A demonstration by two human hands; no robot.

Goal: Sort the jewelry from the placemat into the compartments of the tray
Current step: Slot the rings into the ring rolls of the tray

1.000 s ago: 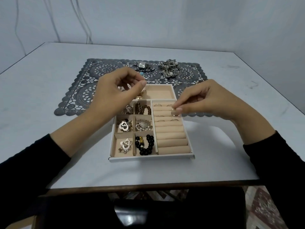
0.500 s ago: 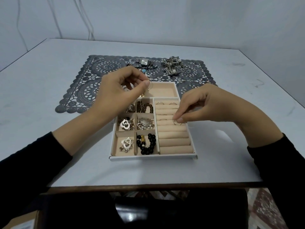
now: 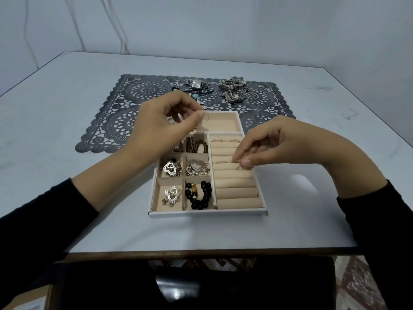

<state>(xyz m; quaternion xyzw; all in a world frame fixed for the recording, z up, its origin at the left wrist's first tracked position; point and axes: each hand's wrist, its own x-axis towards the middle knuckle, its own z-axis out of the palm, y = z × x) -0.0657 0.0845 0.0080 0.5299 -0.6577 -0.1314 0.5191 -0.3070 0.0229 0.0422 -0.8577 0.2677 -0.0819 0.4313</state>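
Tray (image 3: 207, 214), far-left compartments: covered by the left hand (image 3: 161, 126).
Thin hoop (image 3: 204, 119): pinched in that hand, too faint to make out.
Small ring (image 3: 239, 168): pinched by the right hand (image 3: 279, 144), half hidden behind its thumb.
Tangled pile (image 3: 234, 88): near the far-right corner of the placemat (image 3: 105, 135), single pieces too small to tell apart.

Pale grey-white worktop (image 3: 67, 113), faint dark scuffs at 2 o'clock. Dk grey placemat (image 3: 116, 121), lace cut-out w/ round medallions. White tray (image 3: 207, 214), beige lining, beige rolls (image 3: 237, 191) at 4. Black beads (image 3: 202, 198) w/ gold accent at 6; brown beads (image 3: 197, 144) nr centre; silver heart pcs (image 3: 172, 193) at 7 and 9. Silver watch (image 3: 196, 83) at 12 on mat. Thin pale hoop (image 3: 204, 119) in left grip (image 3: 165, 126). Black sleeves (image 3: 44, 220).
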